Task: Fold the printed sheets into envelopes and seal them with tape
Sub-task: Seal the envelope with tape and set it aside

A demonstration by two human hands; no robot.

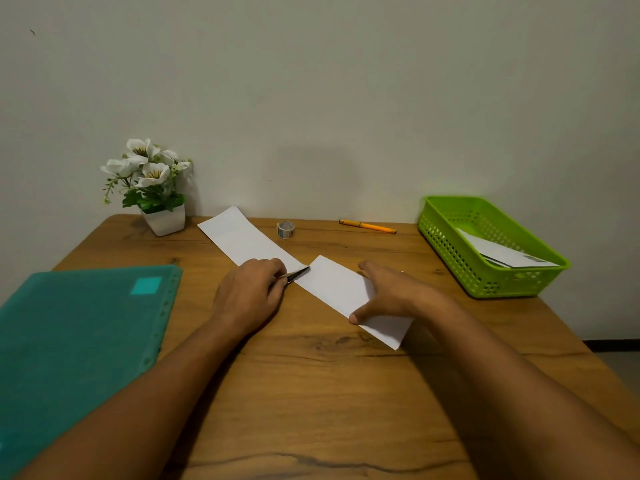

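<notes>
A long white sheet [249, 242], folded lengthwise, lies slantwise across the wooden table [311, 393]. Its near end is folded over into a flap [337, 284]. My left hand [251, 296] grips a dark pointed tool [298, 274] whose tip touches the flap's edge. My right hand [398, 292] lies flat on the flap, thumb at its near edge, fingers spread. A small roll of patterned tape [286, 230] stands at the back of the table, apart from both hands.
A green basket [450, 244] at the right holds folded white envelopes [509, 256]. An orange pen [367, 226] lies near the wall. A teal folder [76, 341] covers the left side. A white pot of flowers [152, 188] stands at the back left.
</notes>
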